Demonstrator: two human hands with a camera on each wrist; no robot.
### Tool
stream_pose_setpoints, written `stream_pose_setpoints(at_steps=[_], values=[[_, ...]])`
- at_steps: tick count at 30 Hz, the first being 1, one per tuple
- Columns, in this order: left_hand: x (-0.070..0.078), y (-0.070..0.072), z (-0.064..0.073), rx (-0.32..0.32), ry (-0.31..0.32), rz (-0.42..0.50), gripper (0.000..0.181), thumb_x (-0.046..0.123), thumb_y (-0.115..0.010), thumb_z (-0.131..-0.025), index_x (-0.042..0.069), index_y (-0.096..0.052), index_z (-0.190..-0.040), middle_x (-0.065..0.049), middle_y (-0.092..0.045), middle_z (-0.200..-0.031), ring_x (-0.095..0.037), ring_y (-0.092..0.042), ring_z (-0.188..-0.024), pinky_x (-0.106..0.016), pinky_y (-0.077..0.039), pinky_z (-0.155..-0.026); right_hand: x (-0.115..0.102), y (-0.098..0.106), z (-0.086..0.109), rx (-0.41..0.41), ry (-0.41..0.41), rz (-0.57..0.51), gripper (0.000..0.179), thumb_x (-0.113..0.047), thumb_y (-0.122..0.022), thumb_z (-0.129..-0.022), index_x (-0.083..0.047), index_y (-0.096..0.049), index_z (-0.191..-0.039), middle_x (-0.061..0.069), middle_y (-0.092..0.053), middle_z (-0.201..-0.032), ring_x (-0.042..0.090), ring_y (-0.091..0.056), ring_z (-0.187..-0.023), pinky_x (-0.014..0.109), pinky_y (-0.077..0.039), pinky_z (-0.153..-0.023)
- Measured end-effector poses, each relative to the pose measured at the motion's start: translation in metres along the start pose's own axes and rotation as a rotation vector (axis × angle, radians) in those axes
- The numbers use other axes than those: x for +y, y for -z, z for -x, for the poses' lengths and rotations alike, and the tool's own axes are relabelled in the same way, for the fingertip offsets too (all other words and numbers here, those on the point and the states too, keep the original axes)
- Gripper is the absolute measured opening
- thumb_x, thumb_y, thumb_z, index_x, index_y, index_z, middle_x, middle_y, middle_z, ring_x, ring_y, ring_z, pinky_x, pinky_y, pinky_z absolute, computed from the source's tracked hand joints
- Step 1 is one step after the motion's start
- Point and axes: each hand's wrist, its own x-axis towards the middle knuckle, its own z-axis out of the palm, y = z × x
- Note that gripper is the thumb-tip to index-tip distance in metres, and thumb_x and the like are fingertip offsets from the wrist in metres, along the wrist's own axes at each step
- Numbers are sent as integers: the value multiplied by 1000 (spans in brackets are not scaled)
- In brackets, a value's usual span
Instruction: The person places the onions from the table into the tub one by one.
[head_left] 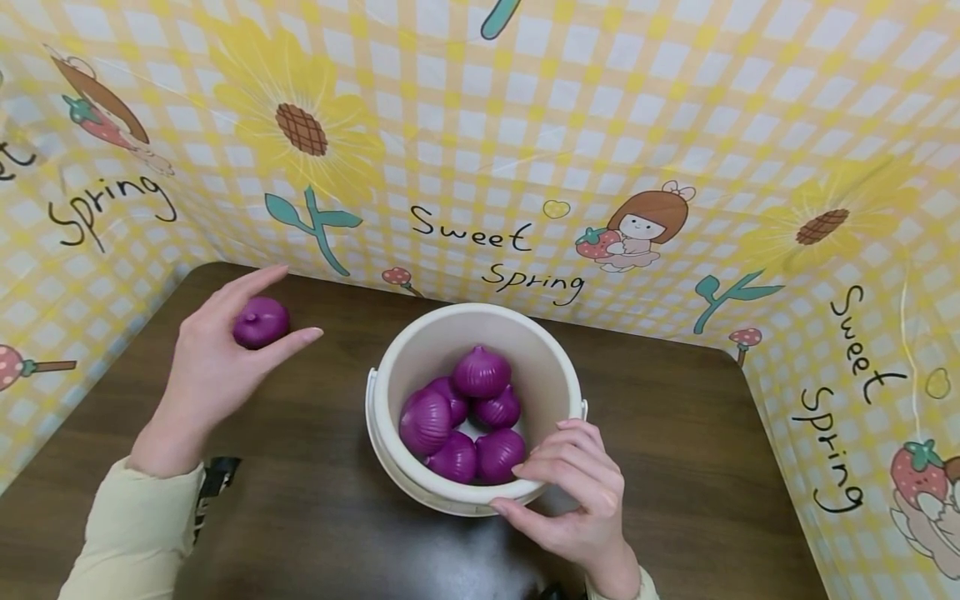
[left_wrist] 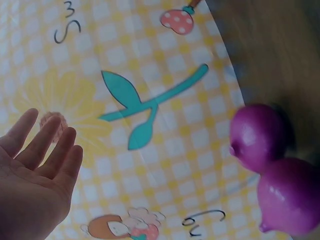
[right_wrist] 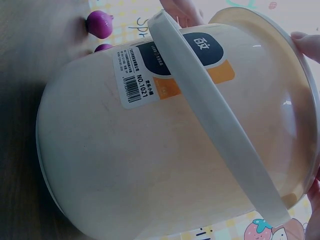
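A cream bucket (head_left: 420, 358) stands on the table with several purple onions (head_left: 482, 372) inside. My right hand (head_left: 577, 483) holds its near right rim, thumb outside and fingers over the edge. Left of the bucket, my left hand (head_left: 213, 358) hovers with thumb and fingers spread around a loose onion (head_left: 262, 322), gripping nothing. The left wrist view shows two onions side by side, an upper onion (left_wrist: 260, 137) and a lower onion (left_wrist: 292, 195), both apart from the fingers. In the head view the hand hides one of them.
The bucket's white handle (right_wrist: 215, 120) hangs down its near side, beside a printed label (right_wrist: 135, 77). A yellow checked cloth (head_left: 465, 133) with cartoon prints walls the dark wooden table (head_left: 675, 467) at the back and sides. A black object (head_left: 217, 475) lies by the left sleeve.
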Motion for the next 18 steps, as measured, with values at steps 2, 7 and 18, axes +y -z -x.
stream_pose_setpoints(at_steps=[2,7,18], values=[[-5,3,2,0,34,-12,81,19,-99,-67,31,-65,-139,4,-63,-137,-10,-57,-119,-9,-37,-89,0,0,0,1,0,1,29,-25,-94,-73,-3,-75,-81,5,-67,-74,22,-60,-70,46,-45,-85],[-21,11,6,-3,97,-59,78,21,-97,-70,27,-64,-140,1,-62,-138,-1,-61,-93,-11,-38,-78,0,0,0,4,3,-1,29,-24,-94,-74,-3,-75,-81,5,-67,-74,23,-60,-69,46,-45,-86],[-57,20,15,-53,237,-145,70,32,-89,-81,19,-61,-143,-10,-61,-138,-1,-44,-54,-20,-35,-63,-2,0,0,-7,-4,6,29,-25,-94,-74,-4,-75,-81,4,-68,-75,22,-61,-71,46,-44,-85]])
